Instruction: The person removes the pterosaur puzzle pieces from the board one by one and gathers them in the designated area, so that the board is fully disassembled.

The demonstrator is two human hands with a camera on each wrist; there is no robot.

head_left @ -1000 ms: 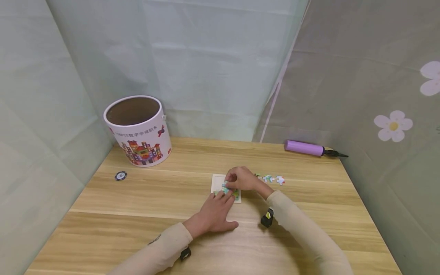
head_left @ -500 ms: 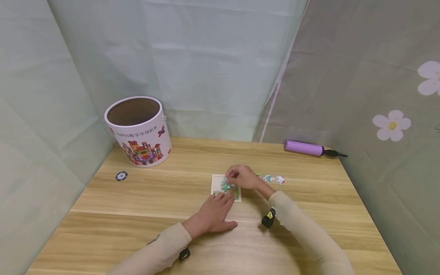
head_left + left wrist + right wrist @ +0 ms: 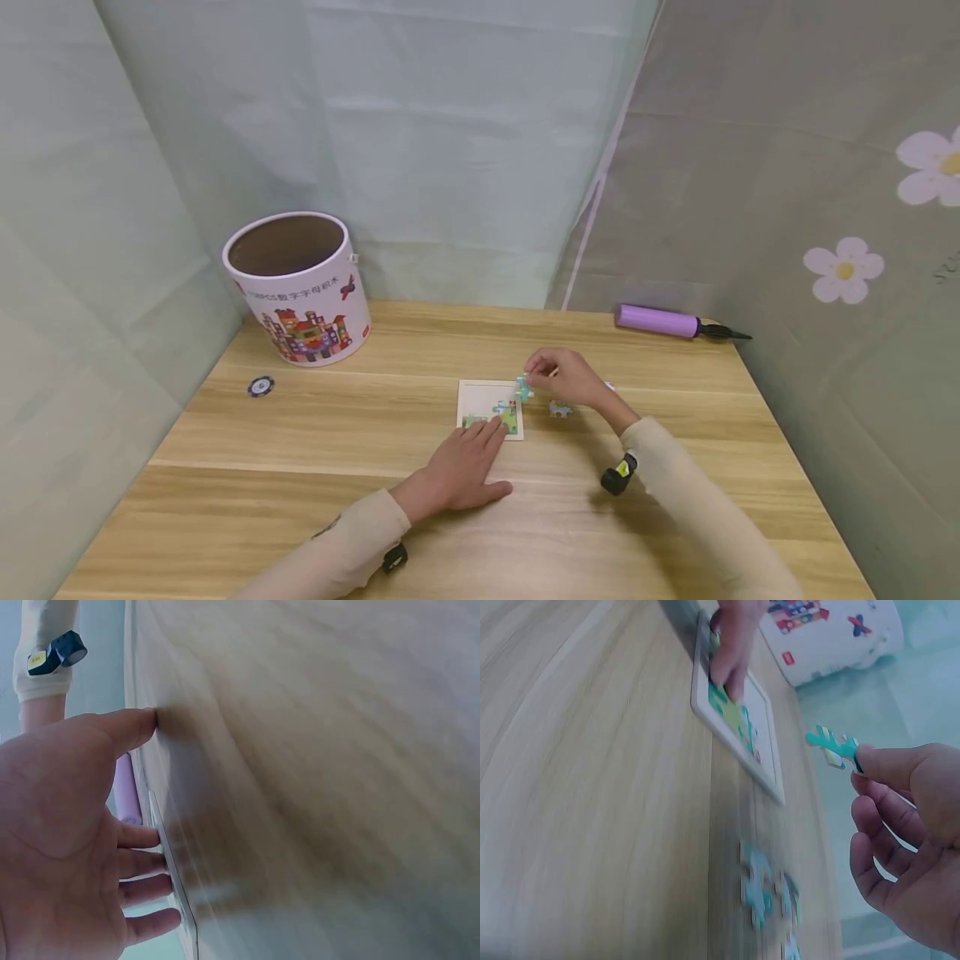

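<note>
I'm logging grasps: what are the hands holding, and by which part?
The right hand pinches a teal puzzle piece by one edge. The left hand holds nothing; its straight fingers press on the puzzle board.

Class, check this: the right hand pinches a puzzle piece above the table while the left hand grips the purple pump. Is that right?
Not quite. In the head view the left hand presses on the puzzle tray; the pump lies untouched. The right hand does pinch a piece.

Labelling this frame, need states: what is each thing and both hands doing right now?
Right hand: pinches a teal puzzle piece above the table.
Left hand: flat, straight fingers pressing on the white square puzzle tray.
Puzzle tray: partly filled.
White printed cardboard bucket: upright, lid off.
Purple hand pump: lying on its side.
Loose puzzle pieces: flat on the table.
</note>
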